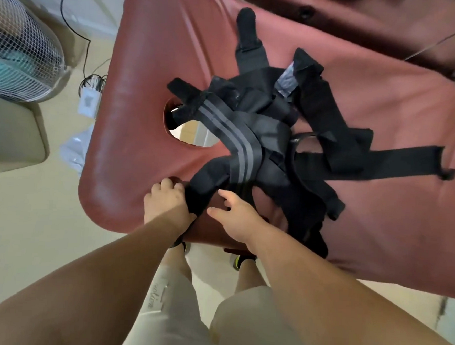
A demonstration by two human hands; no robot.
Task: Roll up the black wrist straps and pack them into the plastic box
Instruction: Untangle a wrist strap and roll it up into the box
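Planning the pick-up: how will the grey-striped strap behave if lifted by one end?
Probably floppy: the grey-striped strap bends and drapes over other black straps. It would likely drag them along, since they lie tangled with it.

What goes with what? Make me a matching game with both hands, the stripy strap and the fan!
Things:
1. left hand
2. right hand
3. striped strap
4. fan

States:
A. white mesh guard, left of the massage table
B. grey stripes, on top of the pile
C. grips the end of a plain black strap
D. fingers spread, holding nothing

Pairs: 1-C, 2-D, 3-B, 4-A
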